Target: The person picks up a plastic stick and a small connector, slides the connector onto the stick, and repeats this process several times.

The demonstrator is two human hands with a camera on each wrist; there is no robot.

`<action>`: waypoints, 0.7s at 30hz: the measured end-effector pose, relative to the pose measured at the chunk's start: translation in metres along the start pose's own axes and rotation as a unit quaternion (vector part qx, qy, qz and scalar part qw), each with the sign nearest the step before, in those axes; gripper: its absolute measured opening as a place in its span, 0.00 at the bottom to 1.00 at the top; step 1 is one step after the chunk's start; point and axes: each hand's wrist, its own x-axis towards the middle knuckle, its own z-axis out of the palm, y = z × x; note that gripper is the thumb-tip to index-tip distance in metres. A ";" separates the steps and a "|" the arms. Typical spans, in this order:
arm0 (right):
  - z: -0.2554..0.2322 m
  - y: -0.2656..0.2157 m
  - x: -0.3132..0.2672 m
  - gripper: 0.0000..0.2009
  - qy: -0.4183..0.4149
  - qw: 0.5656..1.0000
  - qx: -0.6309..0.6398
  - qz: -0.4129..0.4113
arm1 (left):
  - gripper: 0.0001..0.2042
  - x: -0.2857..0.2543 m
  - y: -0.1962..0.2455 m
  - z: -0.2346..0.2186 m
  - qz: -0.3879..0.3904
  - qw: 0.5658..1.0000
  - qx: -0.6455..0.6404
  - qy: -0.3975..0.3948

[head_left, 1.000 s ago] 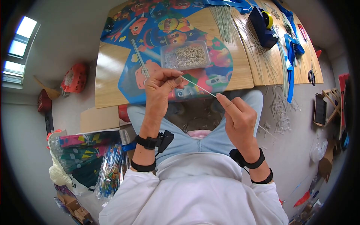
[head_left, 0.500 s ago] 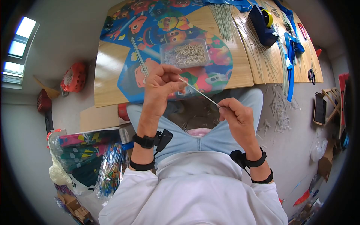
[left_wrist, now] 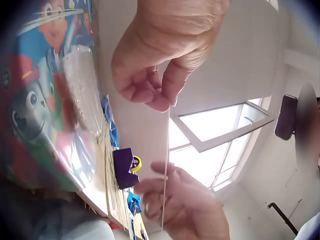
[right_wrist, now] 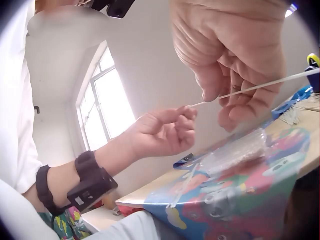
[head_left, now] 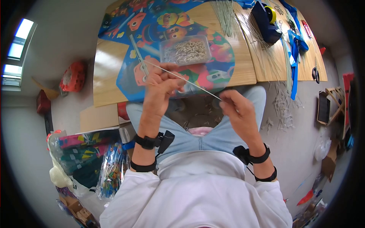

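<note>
My left hand [head_left: 159, 85] pinches a thin white stick [head_left: 201, 89] between thumb and fingers, above the table's near edge. One end of the stick points up-left past that hand; the other slants down toward my right hand [head_left: 240, 112], which is blurred. In the right wrist view the stick [right_wrist: 295, 77] crosses the fingers of my right hand [right_wrist: 232, 55], with its thumb and fingertips apart. The left wrist view shows my left hand [left_wrist: 167, 47] gripping the stick [left_wrist: 166, 145]. A clear container [head_left: 165, 57] of small pale pieces stands beyond.
On the wooden table [head_left: 108, 72] are a colourful printed sheet [head_left: 127, 85], clear tubes [head_left: 137, 51], bundles of thin sticks [head_left: 226, 21], a tape dispenser [head_left: 266, 26], blue ribbon [head_left: 294, 66] and scissors [head_left: 315, 75]. Packaged items [head_left: 112, 171] lie at the lower left.
The stick now extends up-left past my left hand. My right hand has risen slightly, and its fingers have loosened from the pinch on the stick's lower part.
</note>
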 end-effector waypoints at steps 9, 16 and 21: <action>0.008 -0.002 -0.006 0.02 0.028 0.999 0.011 0.032 | 0.20 0.000 -0.025 0.018 -0.041 0.998 -0.006 -0.038; 0.015 0.003 0.008 0.01 0.033 0.998 0.001 0.051 | 0.17 0.002 -0.036 0.020 -0.061 0.997 0.019 -0.053; -0.029 0.040 0.049 0.06 0.152 0.982 -0.063 0.093 | 0.12 0.004 -0.048 -0.051 0.099 0.933 0.324 0.120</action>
